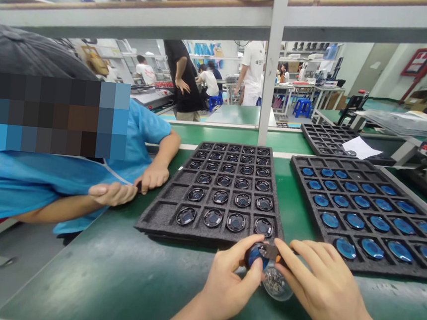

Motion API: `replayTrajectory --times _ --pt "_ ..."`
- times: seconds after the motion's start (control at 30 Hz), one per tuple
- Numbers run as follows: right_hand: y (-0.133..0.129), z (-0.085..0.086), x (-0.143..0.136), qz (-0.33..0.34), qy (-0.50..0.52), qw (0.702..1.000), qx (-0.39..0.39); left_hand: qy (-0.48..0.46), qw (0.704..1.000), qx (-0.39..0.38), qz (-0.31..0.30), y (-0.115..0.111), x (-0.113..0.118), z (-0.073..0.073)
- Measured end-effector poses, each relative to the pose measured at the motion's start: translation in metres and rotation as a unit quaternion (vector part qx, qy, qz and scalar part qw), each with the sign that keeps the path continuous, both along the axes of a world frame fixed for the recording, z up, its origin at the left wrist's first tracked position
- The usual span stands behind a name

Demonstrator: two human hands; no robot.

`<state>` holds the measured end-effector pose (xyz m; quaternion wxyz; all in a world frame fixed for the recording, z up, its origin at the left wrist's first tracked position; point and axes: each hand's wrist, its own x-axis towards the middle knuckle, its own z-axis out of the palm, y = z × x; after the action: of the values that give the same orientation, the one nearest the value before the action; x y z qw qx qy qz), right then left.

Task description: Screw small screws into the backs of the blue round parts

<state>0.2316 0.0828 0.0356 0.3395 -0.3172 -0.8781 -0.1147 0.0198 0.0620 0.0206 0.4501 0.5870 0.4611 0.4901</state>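
Note:
Between the thumb and fingers of my left hand (231,276) is a round blue disc (253,255) with a dark rim, tilted up in front of me. My right hand (325,284) pinches a small grey flat piece (270,252) with an orange bit beside it, against the disc's right side; what kind it is I cannot tell. Just below, a clear round dish (278,284) of tiny metal pieces sits on the green table, partly covered by my right fingers. Beyond my hands lies a black foam tray (163,218) with round black parts in its compartments.
To the right, another black foam tray (315,228) holds several shiny blue discs. A further tray (312,139) with a white paper (361,148) lies behind it. A co-worker in a blue shirt (142,124) sits at left, hands at the table edge. A white post (273,65) rises at the back.

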Motion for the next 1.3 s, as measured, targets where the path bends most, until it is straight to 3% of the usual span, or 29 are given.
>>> replayTrajectory --times 0.3,0.57,0.77,0.9,1.0,1.1,1.2,1.3 --pt "-0.002 0.000 0.005 0.007 -0.005 0.999 0.030 -0.025 0.998 -0.052 0.004 -0.002 0.007 -0.004" --pt "-0.004 0.001 0.008 0.010 0.006 0.998 0.060 -0.093 0.990 -0.103 0.000 0.001 0.018 0.004" --pt "-0.014 0.017 0.019 -0.033 0.082 0.994 0.061 -0.166 0.975 -0.127 0.082 0.012 0.003 0.006" --pt "-0.017 0.016 0.024 -0.019 0.025 0.999 -0.014 -0.170 0.978 -0.108 0.061 0.010 -0.001 0.008" --pt "-0.018 -0.001 0.027 -0.007 -0.054 0.996 -0.067 -0.166 0.980 -0.096 0.044 0.008 -0.001 0.010" --pt "-0.019 -0.016 0.032 -0.017 -0.087 0.994 -0.068 -0.174 0.980 -0.088 0.034 0.009 -0.002 0.010" --pt "-0.020 -0.018 0.032 -0.030 -0.014 0.993 -0.117 -0.179 0.980 -0.083 0.015 0.009 -0.004 0.006" --pt "-0.021 -0.005 0.021 -0.031 0.126 0.963 -0.238 -0.168 0.983 -0.071 -0.037 0.002 -0.001 -0.003"
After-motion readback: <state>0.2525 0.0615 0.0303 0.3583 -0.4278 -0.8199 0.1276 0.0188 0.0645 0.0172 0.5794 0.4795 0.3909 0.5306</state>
